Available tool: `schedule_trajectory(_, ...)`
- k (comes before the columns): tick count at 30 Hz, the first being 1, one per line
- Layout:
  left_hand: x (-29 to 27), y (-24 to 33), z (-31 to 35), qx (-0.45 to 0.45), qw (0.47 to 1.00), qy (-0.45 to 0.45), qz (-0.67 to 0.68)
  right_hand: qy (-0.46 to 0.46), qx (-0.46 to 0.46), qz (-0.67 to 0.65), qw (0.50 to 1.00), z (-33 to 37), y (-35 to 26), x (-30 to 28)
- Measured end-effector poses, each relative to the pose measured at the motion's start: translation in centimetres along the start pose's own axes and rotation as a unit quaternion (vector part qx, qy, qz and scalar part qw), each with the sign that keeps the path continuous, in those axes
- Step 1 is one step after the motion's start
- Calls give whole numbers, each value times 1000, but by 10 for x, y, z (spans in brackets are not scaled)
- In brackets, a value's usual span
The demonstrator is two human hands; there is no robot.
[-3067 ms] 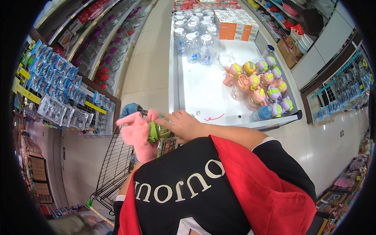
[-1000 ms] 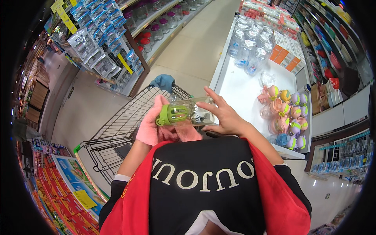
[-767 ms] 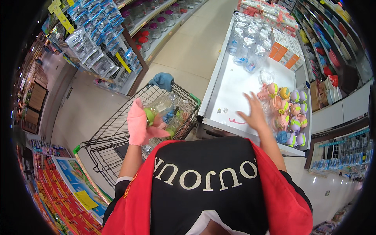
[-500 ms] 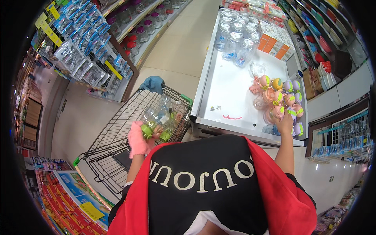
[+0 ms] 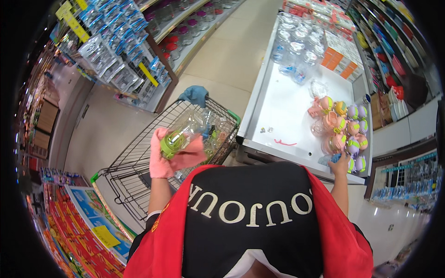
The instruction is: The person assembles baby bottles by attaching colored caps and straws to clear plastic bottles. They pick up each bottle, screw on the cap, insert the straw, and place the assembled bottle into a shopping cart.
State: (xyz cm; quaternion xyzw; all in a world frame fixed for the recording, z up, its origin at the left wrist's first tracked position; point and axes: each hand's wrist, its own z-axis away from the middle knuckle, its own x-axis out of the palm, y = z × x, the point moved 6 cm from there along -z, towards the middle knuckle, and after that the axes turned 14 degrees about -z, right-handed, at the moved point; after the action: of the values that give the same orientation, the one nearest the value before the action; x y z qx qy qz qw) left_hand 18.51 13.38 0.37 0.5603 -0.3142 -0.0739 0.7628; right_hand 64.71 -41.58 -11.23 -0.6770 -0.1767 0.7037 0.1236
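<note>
While the left hand [image 5: 159, 157] holds a bottle [image 5: 180, 131], others [image 5: 340, 126] stand clustered.

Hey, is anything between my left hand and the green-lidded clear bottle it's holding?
Yes: pink cloth covers your left hand and lies between it and the green-lidded clear bottle; nothing else visible does.

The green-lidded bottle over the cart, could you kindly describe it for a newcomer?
Left of the white display table stands a wire shopping cart. Above it, the left hand, covered in pink fabric, holds the clear green-lidded bottle. Unlike the bottles in the cart, it is hand-held.
</note>
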Motion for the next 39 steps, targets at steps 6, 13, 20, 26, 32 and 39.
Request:
schedule_trajectory(6,-75,-46,-19,-19,814,100,-572,38,-22,-135,990,-1,-38,-10)
schedule_trajectory(13,-43,-26,6,145,865,135,-461,-275,122,-829,472,18,-158,7)
schedule_trajectory(20,81,115,19,430,658,193,-587,-464,52,-830,305,72,-277,6)
schedule_trajectory(26,185,87,26,282,680,-136,-664,-568,30,-732,375,130,-363,28)
schedule_trajectory(32,206,76,32,276,836,-297,-370,-601,100,-690,391,164,-384,39)
schedule_trajectory(39,194,58,23,36,921,-240,-305,-608,99,-690,380,164,-379,43)
